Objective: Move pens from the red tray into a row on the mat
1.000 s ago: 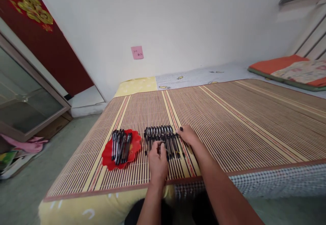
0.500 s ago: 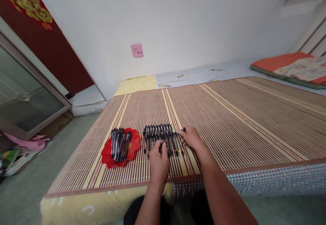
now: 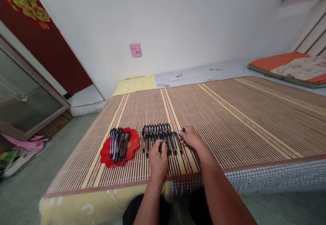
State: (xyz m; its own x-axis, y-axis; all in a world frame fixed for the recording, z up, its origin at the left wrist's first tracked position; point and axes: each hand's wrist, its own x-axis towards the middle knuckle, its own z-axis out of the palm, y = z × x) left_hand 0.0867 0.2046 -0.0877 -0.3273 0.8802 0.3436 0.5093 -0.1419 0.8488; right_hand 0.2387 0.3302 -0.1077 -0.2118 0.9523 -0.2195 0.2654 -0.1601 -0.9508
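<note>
A row of black pens (image 3: 152, 138) lies side by side on the striped mat, their dark caps lined up at the far end. At the right end of the row, the last pen bodies (image 3: 177, 143) show no caps at their far ends. My left hand (image 3: 158, 157) is closed over the near part of the row, thumb and fingers curled together; what they hold is hidden. To the right of the row, my right hand (image 3: 191, 137) pinches a small black piece that looks like a pen cap (image 3: 183, 130), beside the last pen body.
A red scalloped plate (image 3: 105, 155) left of the row carries several more capped pens (image 3: 119, 143). The striped mat (image 3: 229, 126) covers the bed up to its front edge. A folded orange quilt (image 3: 277, 62) lies at the far right. A pink note (image 3: 135, 50) is on the wall.
The whole view has shifted slightly, so everything appears a little further left. Both hands keep nearly the same pose and place beside the pens.
</note>
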